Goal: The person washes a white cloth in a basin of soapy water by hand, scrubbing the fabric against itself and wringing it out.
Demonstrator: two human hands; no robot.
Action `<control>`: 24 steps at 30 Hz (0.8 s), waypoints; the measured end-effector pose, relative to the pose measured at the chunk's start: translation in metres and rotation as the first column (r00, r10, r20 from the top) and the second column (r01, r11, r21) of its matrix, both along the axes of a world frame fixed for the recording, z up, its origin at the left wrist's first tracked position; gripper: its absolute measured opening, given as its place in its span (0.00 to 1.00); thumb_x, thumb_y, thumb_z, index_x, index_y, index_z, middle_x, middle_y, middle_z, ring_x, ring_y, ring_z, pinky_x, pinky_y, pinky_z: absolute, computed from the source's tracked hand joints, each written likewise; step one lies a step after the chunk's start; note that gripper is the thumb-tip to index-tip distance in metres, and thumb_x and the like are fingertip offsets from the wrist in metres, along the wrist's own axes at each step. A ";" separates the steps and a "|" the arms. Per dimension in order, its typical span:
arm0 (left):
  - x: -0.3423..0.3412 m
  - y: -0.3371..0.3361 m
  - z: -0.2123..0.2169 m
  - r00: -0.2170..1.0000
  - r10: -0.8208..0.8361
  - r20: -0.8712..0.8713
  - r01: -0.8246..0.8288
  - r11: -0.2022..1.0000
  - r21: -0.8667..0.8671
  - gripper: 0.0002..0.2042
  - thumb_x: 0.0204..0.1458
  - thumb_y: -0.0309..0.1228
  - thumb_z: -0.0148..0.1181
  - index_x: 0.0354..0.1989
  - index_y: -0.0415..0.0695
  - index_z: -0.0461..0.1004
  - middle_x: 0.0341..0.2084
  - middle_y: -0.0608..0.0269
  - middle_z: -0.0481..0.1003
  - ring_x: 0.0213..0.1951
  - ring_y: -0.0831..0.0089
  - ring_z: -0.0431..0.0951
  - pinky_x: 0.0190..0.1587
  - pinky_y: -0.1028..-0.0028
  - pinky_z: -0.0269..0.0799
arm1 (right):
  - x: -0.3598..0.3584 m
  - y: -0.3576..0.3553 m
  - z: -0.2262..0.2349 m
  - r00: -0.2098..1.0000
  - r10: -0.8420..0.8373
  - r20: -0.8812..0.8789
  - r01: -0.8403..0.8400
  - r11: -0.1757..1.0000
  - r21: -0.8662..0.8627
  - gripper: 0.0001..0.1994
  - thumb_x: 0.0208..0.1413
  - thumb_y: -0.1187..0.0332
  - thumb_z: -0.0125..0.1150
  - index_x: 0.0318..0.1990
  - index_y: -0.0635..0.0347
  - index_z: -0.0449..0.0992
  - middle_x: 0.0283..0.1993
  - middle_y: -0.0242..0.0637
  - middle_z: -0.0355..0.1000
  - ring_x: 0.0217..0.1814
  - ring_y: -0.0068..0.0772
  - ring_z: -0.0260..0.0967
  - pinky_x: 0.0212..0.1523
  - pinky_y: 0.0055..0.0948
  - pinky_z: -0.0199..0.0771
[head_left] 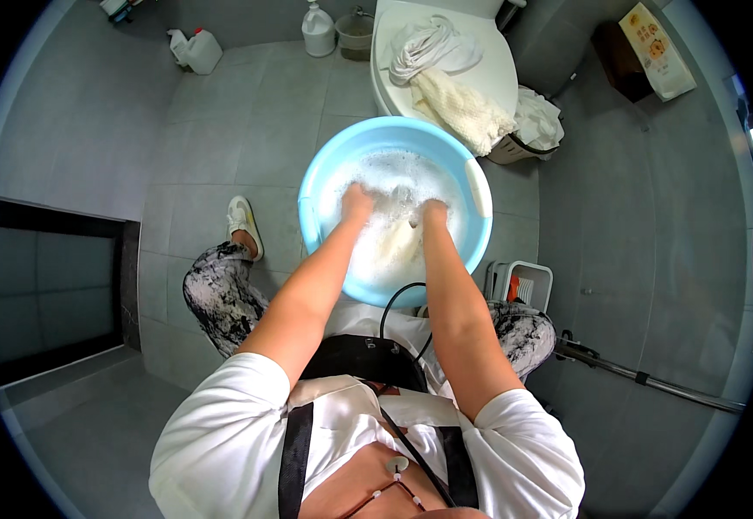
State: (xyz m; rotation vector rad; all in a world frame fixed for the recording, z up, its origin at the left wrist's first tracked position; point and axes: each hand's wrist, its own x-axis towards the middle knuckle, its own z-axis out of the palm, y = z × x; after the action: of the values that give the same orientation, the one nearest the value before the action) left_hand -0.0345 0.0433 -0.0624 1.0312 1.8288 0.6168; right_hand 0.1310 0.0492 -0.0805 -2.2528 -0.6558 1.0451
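Note:
A light blue basin (311, 227) full of soapy water and white foam stands in front of me. Both my arms reach down into it. My left hand (357, 201) dips into the suds left of the middle, its fingers hidden by foam. To the right, my right hand (433, 210) is sunk in the foam too, fingers out of sight. A cream-coloured cloth (395, 246) shows through the suds between and below the hands. Whether either hand grips it cannot be seen.
Beyond the basin, a white cloth (433, 50) and a cream knitted cloth (463, 108) lie on the toilet lid (502, 73). A filled bin (515, 151) stands beside it. White jugs (199, 52), a pump bottle (318, 33) and a small bucket (355, 39) line the back wall.

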 end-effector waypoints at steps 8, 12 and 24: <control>0.022 -0.005 0.066 0.164 0.398 0.903 -0.142 0.915 -0.378 0.19 0.54 0.42 0.37 0.50 0.44 0.61 0.47 0.57 0.64 0.48 0.63 0.65 0.48 0.66 0.60 | -0.016 -0.006 0.083 0.472 0.186 -0.862 0.274 0.898 0.344 0.16 0.53 0.59 0.47 0.45 0.58 0.65 0.41 0.36 0.66 0.43 0.34 0.63 0.43 0.31 0.65; 0.033 -0.013 0.120 0.211 0.429 0.878 -0.171 0.901 -0.399 0.26 0.54 0.51 0.29 0.51 0.43 0.59 0.49 0.57 0.62 0.50 0.62 0.62 0.51 0.62 0.58 | -0.020 -0.014 0.110 0.603 0.329 -0.727 0.147 0.850 0.506 0.15 0.51 0.59 0.51 0.43 0.56 0.66 0.40 0.36 0.67 0.41 0.33 0.64 0.41 0.31 0.66; 0.061 -0.016 0.101 0.258 0.394 0.882 -0.323 0.896 -0.306 0.17 0.52 0.46 0.43 0.33 0.44 0.68 0.28 0.61 0.72 0.32 0.67 0.71 0.34 0.67 0.67 | -0.035 -0.033 0.133 0.859 0.310 0.408 -0.493 0.717 0.493 0.13 0.44 0.60 0.55 0.32 0.59 0.68 0.23 0.49 0.68 0.26 0.50 0.66 0.27 0.40 0.64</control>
State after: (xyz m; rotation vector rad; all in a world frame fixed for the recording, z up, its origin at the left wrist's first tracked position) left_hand 0.0261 0.0274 0.0390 0.0170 0.9463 1.1310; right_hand 0.0959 0.0162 0.0523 -1.7445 -1.4473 0.5530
